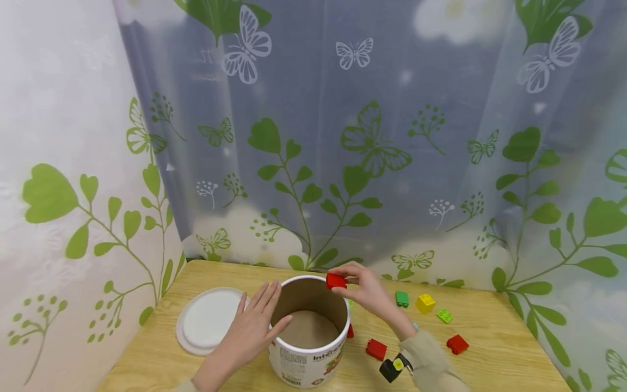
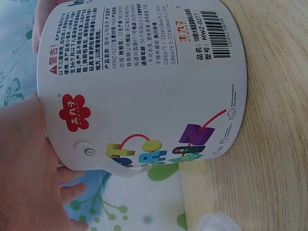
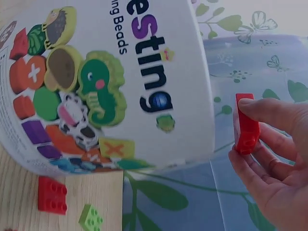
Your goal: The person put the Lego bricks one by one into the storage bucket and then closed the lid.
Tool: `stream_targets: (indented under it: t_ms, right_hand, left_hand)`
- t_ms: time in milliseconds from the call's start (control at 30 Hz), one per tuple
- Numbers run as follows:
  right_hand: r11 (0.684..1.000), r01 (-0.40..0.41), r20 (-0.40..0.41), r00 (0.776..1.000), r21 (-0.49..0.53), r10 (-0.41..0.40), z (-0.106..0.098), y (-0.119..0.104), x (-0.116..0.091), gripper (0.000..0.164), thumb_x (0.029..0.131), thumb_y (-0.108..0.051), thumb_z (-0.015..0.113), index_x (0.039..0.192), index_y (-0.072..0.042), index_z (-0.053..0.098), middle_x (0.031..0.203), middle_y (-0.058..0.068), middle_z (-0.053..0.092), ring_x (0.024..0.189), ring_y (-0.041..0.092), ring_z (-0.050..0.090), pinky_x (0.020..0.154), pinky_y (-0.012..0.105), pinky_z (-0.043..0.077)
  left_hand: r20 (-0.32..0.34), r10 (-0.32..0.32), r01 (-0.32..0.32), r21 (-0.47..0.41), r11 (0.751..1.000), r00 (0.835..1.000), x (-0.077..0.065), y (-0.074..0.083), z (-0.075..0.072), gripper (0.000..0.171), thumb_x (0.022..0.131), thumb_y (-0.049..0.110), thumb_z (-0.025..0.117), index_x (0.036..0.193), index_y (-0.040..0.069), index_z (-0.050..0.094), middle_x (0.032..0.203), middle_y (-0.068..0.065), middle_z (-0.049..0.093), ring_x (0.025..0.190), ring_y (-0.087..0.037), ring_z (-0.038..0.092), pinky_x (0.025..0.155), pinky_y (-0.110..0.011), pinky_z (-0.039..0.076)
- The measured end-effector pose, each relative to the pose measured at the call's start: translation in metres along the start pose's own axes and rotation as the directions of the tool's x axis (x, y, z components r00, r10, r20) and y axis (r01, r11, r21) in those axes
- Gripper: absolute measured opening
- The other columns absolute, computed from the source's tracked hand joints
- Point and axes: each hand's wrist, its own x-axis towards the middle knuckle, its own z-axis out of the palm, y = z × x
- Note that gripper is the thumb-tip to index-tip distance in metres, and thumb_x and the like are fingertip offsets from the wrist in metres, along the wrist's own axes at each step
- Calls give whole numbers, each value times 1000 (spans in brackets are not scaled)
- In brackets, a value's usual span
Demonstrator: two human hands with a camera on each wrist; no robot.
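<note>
Red block (image 1: 336,281) is pinched between the thumb and fingers of the right hand (image 1: 361,285), held up at the tub's rim, on the part of the rim facing the tabletop's back edge; the right wrist view shows it above the rim and clear of it. The tub (image 1: 294,365) stands upright on the tabletop (image 1: 499,337), somewhat closer to its left edge than its right. The left hand (image 1: 252,321) has its fingers stretched out and lies at the rim, on the side toward the left edge, gripping nothing. Between the tub and that edge is a white lid (image 1: 208,321), flat. Toward the back edge, right of the tub, lie a green block (image 1: 401,299), a yellow block (image 1: 425,303) and a lime block (image 1: 444,316). Another red block (image 1: 458,344) lies toward the right edge; a third red block (image 1: 376,349) is near the tub.
</note>
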Motion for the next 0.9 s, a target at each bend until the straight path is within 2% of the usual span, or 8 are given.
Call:
stream_targets:
  t_ms: [167,433,633,900]
  right_hand:
    - [1000,16,34,999,0,-16,12,-5,8,36,89,-10,79,123,-2,71,113,11,66,107,31,65,92,41,57]
    - [998,25,58,998,-61,-21,33,-2,12,34,87,-7,81,119,-3,72,111,10,65,105,30,68,90,38,58]
    - [997,23,56,998,-67,-19,44,3,10,33,87,-9,81,119,-6,72,112,8,65,107,29,68,93,39,57]
    - [988,88,25,996,-129,-86,51,4,9,35,86,-6,81,120,-3,72,114,10,65,106,29,67,93,39,57]
  left_hand:
    - [4,-8,7,13,1000,1000,1,-1,1,77,103,56,48,159,5,33,166,-9,29,153,-30,24,118,-68,15]
    - [14,-10,9,16,1000,1000,2,-2,3,77,103,56,48,159,6,31,166,-9,27,154,-30,22,118,-68,14]
    - [23,-9,9,9,1000,1000,2,-2,3,78,103,57,47,160,5,30,167,-8,25,154,-30,21,119,-67,13]
    - [24,-13,13,1,1000,1000,1,-2,2,78,103,57,46,160,5,30,166,-11,27,154,-31,21,119,-67,12]
